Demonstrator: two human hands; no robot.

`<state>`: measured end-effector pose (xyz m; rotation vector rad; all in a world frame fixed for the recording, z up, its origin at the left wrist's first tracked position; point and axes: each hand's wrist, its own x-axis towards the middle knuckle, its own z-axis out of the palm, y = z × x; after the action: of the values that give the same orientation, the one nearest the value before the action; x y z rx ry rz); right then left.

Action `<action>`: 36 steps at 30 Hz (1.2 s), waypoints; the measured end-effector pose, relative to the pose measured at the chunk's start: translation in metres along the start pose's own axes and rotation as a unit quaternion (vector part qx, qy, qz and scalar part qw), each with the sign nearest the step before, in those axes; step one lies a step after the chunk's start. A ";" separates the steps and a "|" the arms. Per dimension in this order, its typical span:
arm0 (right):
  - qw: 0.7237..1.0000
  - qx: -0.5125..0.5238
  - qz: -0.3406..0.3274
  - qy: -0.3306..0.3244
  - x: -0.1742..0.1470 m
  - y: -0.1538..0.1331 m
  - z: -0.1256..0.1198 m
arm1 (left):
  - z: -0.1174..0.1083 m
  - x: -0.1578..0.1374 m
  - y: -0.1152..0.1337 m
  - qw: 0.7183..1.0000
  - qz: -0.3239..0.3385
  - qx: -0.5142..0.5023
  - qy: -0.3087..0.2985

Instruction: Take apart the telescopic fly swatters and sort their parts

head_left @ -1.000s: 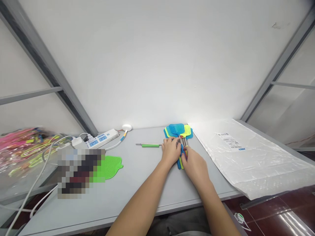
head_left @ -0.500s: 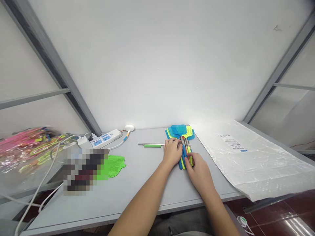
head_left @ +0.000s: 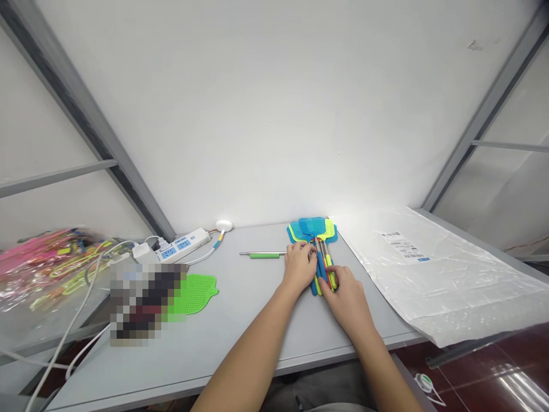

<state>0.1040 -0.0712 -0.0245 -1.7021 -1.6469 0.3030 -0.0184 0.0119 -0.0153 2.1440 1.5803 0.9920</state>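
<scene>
1 bundle, blue and yellow fly swatters (head_left: 319, 256), heads (head_left: 312, 226) toward the table's (head_left: 240, 320) far edge; handles (head_left: 321, 270) clasped by your left hand (head_left: 299, 264) and, just beside it, your right hand (head_left: 346, 292).

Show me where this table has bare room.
Widest patch: tabletop between the green swatter head and left forearm, in front of the green handle. Smaller: between right forearm and white mailer. Crowded: around the fly swatters and power strip.

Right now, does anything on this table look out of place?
Yes: the green swatter head lies apart, with nothing attached at its neck. A green handle also lies sideways, while the clustered swatters point toward the wall.
</scene>
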 end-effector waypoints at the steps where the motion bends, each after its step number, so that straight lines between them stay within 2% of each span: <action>1: 1.000 0.006 0.002 0.002 0.000 0.000 0.000 | 0.000 0.000 0.000 1.000 0.001 -0.001 -0.001; 10: 0.998 0.045 0.032 0.031 0.000 0.005 0.001 | 0.002 -0.001 0.001 1.000 0.008 -0.010 0.003; 19: 0.996 0.043 0.010 0.074 0.003 0.009 0.004 | 0.000 0.000 0.004 1.000 -0.015 -0.015 -0.012; 24: 0.999 0.034 0.009 0.004 0.004 0.008 0.007 | 0.006 -0.003 0.004 0.996 -0.055 -0.007 -0.064; 28: 0.999 0.010 -0.017 -0.035 0.003 0.008 0.008 | 0.008 -0.005 0.003 0.992 -0.053 0.000 -0.116; 36: 0.998 -0.029 -0.025 -0.054 0.002 0.008 0.010 | 0.007 -0.009 0.004 0.986 -0.028 0.031 -0.159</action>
<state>0.1045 -0.0654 -0.0363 -1.7095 -1.7899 0.3301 -0.0119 0.0037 -0.0208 2.1563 1.5211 0.5536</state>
